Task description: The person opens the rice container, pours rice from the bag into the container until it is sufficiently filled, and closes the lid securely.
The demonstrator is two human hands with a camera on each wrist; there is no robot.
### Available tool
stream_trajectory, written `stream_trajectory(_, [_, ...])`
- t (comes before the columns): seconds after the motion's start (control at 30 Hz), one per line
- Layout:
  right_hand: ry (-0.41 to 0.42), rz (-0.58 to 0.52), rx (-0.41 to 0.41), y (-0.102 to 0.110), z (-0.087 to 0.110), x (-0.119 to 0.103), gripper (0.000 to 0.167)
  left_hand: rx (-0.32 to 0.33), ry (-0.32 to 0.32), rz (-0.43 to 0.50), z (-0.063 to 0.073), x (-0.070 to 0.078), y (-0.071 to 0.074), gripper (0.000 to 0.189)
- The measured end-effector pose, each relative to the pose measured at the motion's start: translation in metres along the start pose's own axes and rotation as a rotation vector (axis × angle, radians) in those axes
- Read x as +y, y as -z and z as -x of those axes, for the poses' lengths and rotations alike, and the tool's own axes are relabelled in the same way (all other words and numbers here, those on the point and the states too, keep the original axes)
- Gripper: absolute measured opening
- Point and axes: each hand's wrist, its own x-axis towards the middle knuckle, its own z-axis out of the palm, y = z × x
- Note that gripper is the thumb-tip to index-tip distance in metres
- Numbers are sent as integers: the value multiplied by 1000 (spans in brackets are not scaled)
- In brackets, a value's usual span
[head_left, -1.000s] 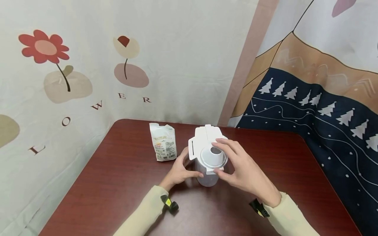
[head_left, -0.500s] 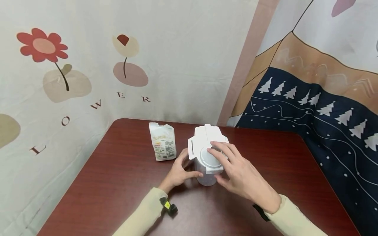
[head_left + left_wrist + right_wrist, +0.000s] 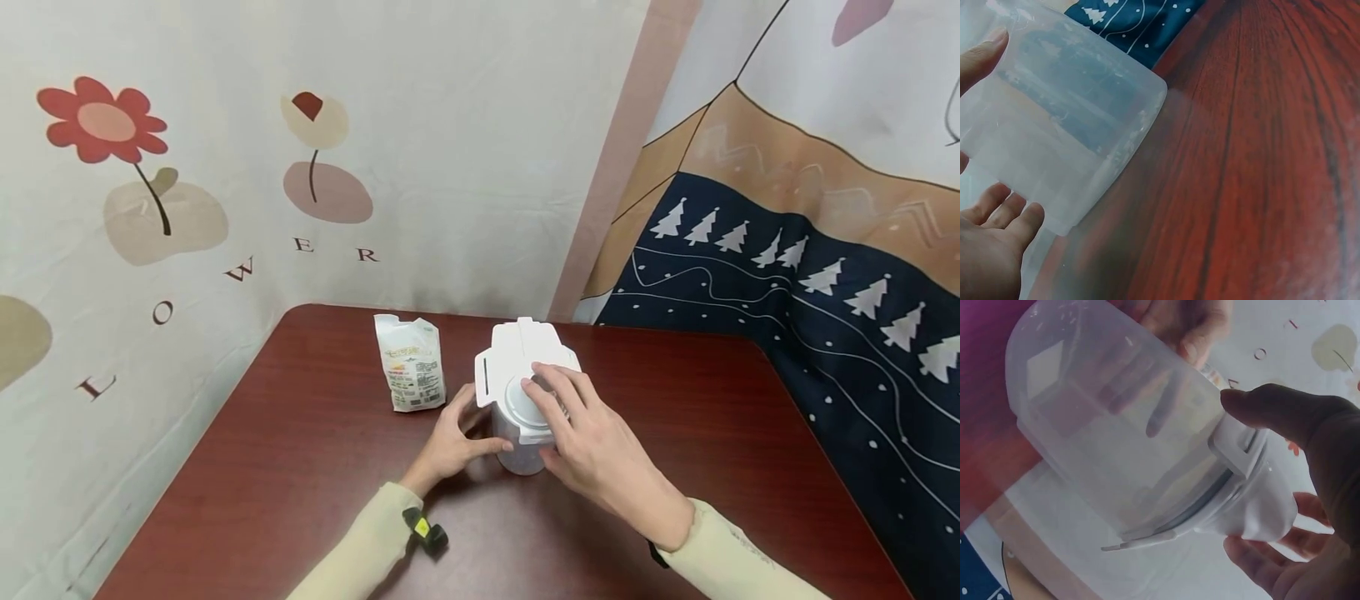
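A translucent plastic storage container (image 3: 521,460) with a white lid (image 3: 519,342) stands upright on the table. My left hand (image 3: 450,446) holds its left side, thumb at the front and fingers behind; the left wrist view shows them against the clear wall (image 3: 1066,106). Over the lid, my right hand (image 3: 603,446) grips the round white cap (image 3: 1260,509) with its fingers. The right thumb lies at the white front clip (image 3: 1230,442), which is down against the body. Through the wall, in the right wrist view, the left fingers show, with no contents visible.
A white printed bag (image 3: 411,365) stands upright just left of the container, behind the left hand. The dark red table (image 3: 300,467) reaches back to a flower-patterned cloth (image 3: 465,167), with a navy tree-patterned cloth (image 3: 720,283) at the right.
My right fingers have moved down and over the cap, covering its opening, and the right thumb has dropped lower at the front clip. The left hand keeps its hold; container and bag have stayed put.
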Motion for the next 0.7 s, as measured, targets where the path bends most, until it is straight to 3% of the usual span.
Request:
stream_trajectory(0.53, [19, 191, 28, -7, -5, -6, 79, -5, -35, -10, 0, -2, 0, 92])
stream_trajectory(0.7, [50, 244, 10, -4, -8, -7, 61, -4, -48, -2, 1, 0, -1, 91])
